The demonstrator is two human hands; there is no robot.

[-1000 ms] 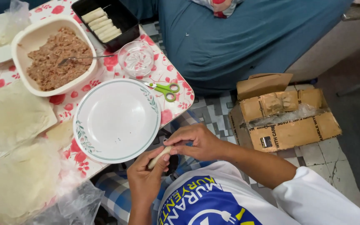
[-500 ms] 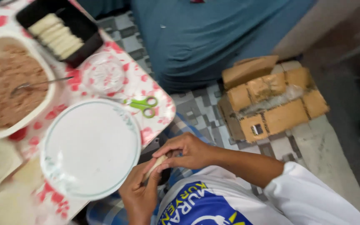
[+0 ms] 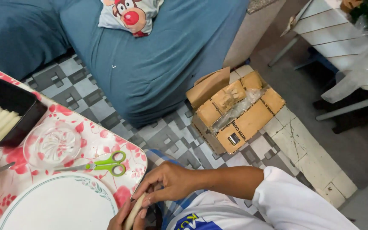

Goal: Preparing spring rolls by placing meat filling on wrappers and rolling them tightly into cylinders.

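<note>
Your pale rolled wrapper (image 3: 133, 213) sits at the near edge of the scene, just off the table's corner, pinched between both hands. Your right hand (image 3: 169, 181) closes its fingertips over the top; your left hand (image 3: 122, 220) cups it from below, mostly cut off by the frame. It looks soft, light and easily torn, so hold it along its length rather than at the ends. To the left lie a white plate (image 3: 60, 204), green scissors (image 3: 105, 164) and a black tray (image 3: 9, 106) of finished rolls. Far right on the floor, a brown cardboard box (image 3: 235, 113) stands open, a small dark label on its side.
</note>
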